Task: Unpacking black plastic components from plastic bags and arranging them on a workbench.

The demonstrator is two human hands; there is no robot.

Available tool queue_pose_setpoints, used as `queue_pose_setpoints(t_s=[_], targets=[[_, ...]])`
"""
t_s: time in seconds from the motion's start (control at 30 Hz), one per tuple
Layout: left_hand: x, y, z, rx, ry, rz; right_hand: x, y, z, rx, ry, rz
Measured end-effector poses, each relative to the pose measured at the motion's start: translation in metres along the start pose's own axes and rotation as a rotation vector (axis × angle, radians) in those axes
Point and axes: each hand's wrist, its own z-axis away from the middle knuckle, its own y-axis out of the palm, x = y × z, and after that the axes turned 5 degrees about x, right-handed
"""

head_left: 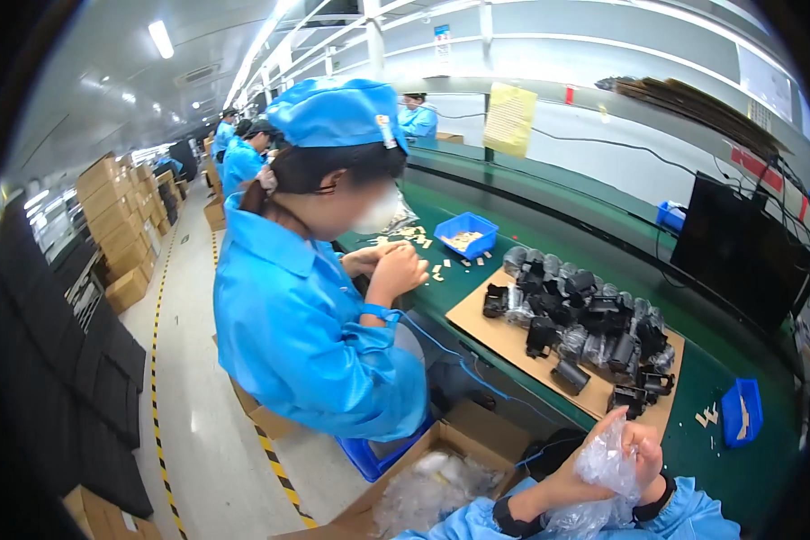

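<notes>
We see a clear, glossy plastic bag (606, 461) in our hands, our sleeves (684, 517) sky blue with black cuffs, and before us a dark green tabletop (738, 468) bearing a tan cardboard sheet (486, 328) heaped with black parts (585, 328), some wrapped in clear film. Two bright blue bins (466, 232) (741, 411) hold pale beige pieces, and the person beside us wears a sky-blue coat (297, 333), a matching blue cap (337, 112) and a blue wrist strap (382, 313) with a blue cord. The floor (198, 423) is pale grey with yellow-and-black striped lines, brown cartons (112, 211) stand stacked at the left, and a yellow sheet (510, 117) hangs over the green line.
</notes>
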Motion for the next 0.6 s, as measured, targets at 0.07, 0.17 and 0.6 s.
queue_pose_setpoints(t_s=[0.07, 0.17, 0.6], targets=[[0.008, -0.012, 0.018, -0.042, 0.131, -0.065, -0.01, 0.01, 0.001, 0.043, 0.082, -0.02], [0.044, -0.033, 0.032, -0.116, 0.255, -0.542, -0.017, 0.027, -0.004, 0.201, 0.095, 0.415], [0.091, -0.128, 0.103, -0.76, 0.06, 0.009, -0.022, -0.005, 0.078, -0.054, 0.336, 1.078]])
